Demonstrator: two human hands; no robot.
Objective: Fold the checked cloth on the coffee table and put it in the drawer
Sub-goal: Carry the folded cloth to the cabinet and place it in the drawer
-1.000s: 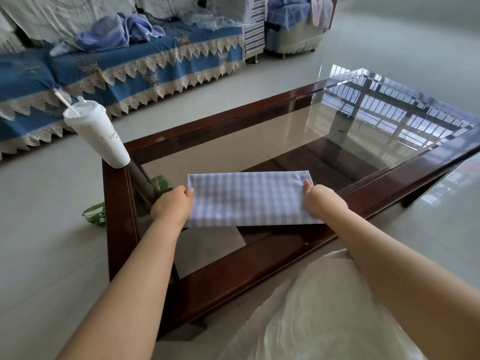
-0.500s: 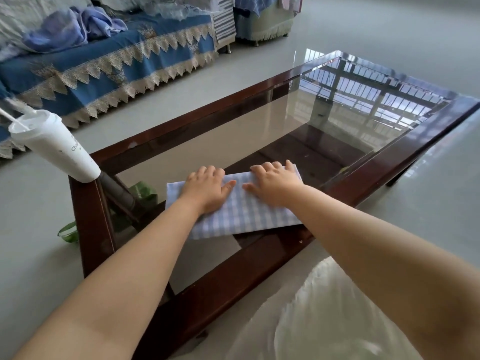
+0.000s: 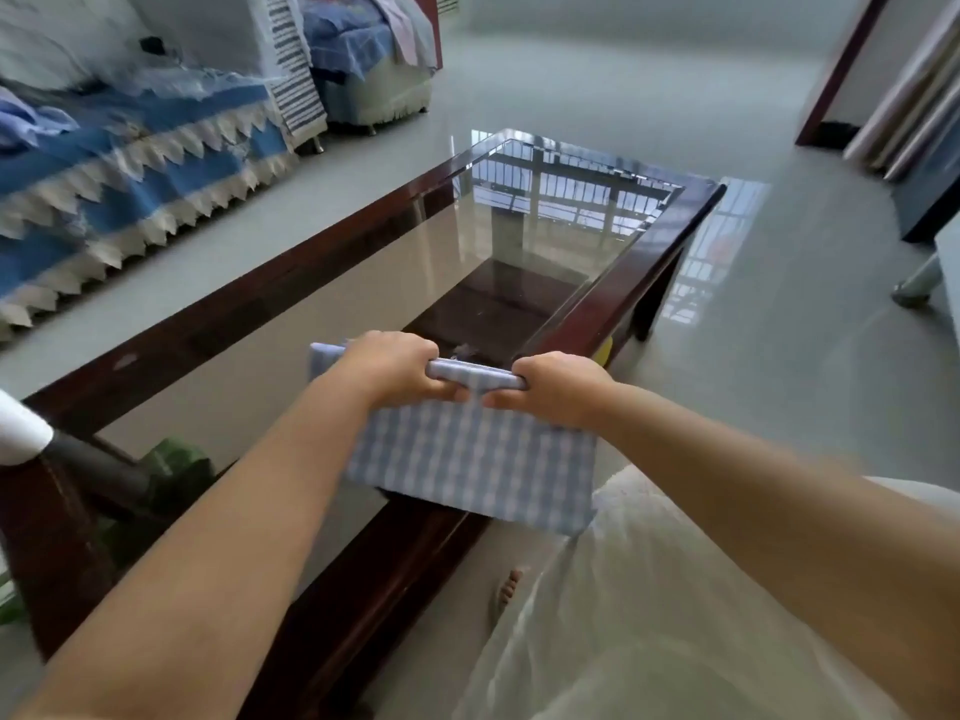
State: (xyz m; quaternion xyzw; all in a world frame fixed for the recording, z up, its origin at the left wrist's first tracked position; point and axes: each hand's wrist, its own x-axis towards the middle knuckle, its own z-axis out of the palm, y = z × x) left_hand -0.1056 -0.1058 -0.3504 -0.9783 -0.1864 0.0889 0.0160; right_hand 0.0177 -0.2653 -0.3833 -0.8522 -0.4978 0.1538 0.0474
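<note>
Head view. I see both hands gripping the cloth (image 3: pixel 470 459) along its upper fold. Left hand (image 3: pixel 395 368): fingers curled over the top edge, thumb underneath, closed round the fabric. Right hand (image 3: pixel 556 389): same grip, fingers wrapped round the rolled-looking edge, thumb tucked under. The two hands sit close together, a short stretch of folded edge showing between them.

Cloth: thin woven fabric, pale blue and white check, folded into a flat rectangle of several layers. It hangs down from the hands over the table's near edge, towards its right end; the lower corner droops past the frame, in front of the person's pale garment (image 3: pixel 649 615). A far corner of the cloth pokes out behind the left hand, over the glass.

Table (image 3: pixel 249 298): dark red-brown glossy wood frame, rectangular, with a clear glass top reflecting window bars. A white cup (image 3: pixel 21 431) stands at the near-left corner, only partly in frame. Something green (image 3: pixel 176 465) shows through the glass beside it; I cannot tell what.

Sofa (image 3: pixel 130 168) beyond the table's far edge: blue cover, cream sawtooth lace trim. Floor: smooth grey tiles.
</note>
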